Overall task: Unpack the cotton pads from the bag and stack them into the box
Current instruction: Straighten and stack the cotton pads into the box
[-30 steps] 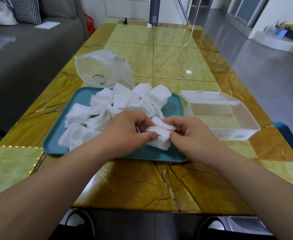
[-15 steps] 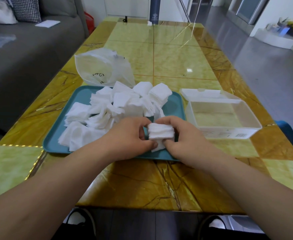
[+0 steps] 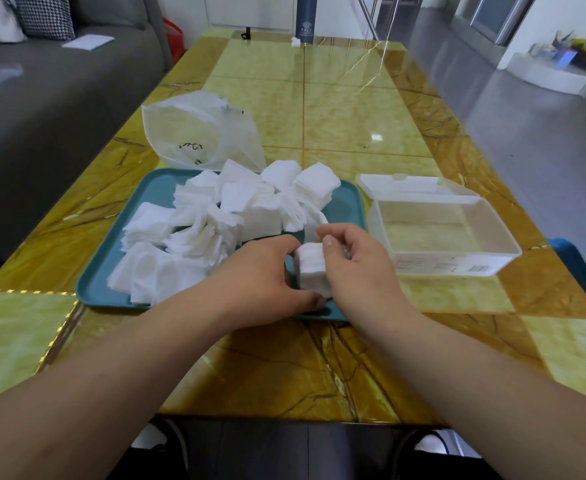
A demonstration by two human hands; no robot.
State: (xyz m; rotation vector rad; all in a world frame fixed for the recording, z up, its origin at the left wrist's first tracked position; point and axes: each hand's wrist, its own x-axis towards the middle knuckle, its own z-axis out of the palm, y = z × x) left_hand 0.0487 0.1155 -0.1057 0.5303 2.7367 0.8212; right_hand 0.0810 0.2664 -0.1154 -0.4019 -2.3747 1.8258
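Right now my right hand (image 3: 357, 268) curls round a small squared stack of cotton pads (image 3: 312, 268), thumb on top and fingers wrapped behind it. My left hand (image 3: 260, 282) clasps the same stack from the other side. Together they hold it at the near right corner of the teal tray (image 3: 345, 202). A loose heap of pads (image 3: 215, 223) covers the rest of the tray. Beyond it lies the plastic bag (image 3: 198, 133). Just beside the tray on the right, the clear box (image 3: 447, 268) stands open on the table (image 3: 347, 98).
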